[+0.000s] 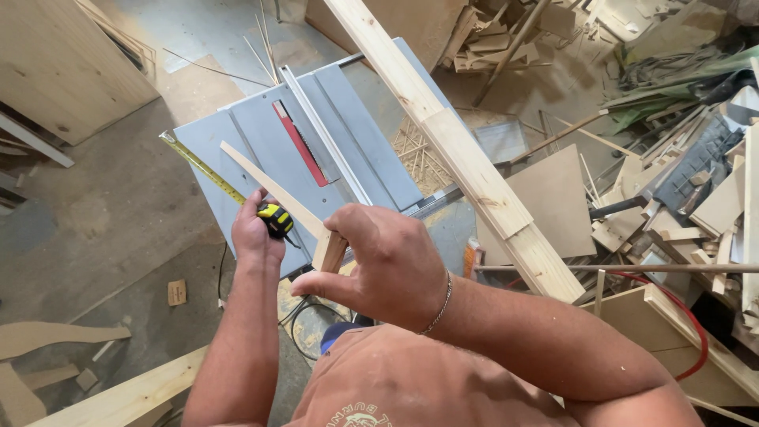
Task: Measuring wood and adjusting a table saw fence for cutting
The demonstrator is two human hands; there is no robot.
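While right hand (378, 265) grips wood strip (273, 186), left hand (257, 229) clasps tape measure (274, 218).

Tape measure (274, 218) yellow-black; table saw (237, 142) grey, red insert.

Both forearms raised, left hand (257, 233) fisted, right hand (379, 265) with fingers curled, thumb extended.

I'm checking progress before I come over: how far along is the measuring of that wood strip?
Done: the tape is drawn out. In hand: the left hand grips the tape measure, and the right hand holds the wood strip. Left: no mark shows.
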